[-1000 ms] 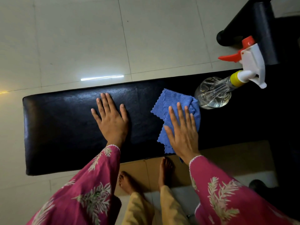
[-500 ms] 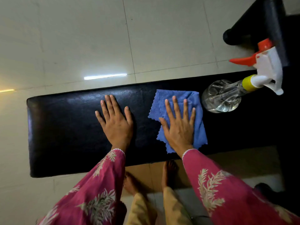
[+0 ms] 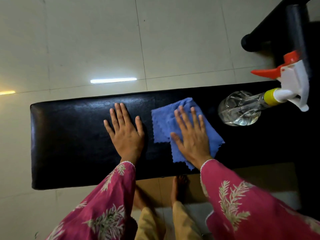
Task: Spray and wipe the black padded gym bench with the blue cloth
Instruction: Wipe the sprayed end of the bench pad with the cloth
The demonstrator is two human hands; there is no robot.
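The black padded gym bench (image 3: 69, 139) runs left to right across the middle of the view. My left hand (image 3: 126, 132) lies flat on its pad with fingers straight. Just to the right, my right hand (image 3: 192, 135) presses flat on the blue cloth (image 3: 162, 122), which is spread and rumpled on the pad. A clear spray bottle (image 3: 242, 110) with a yellow collar, white head and orange trigger stands on the bench at the right, apart from the cloth.
Pale floor tiles (image 3: 103, 40) stretch beyond the bench. A black frame part (image 3: 270, 35) of gym equipment stands at the top right. My bare feet (image 3: 178, 186) are on the floor under the bench's near edge.
My right hand has slid the cloth across the pad, first toward my left hand, then rotating it; the cloth has bunched differently. My left hand has stayed flat in place.
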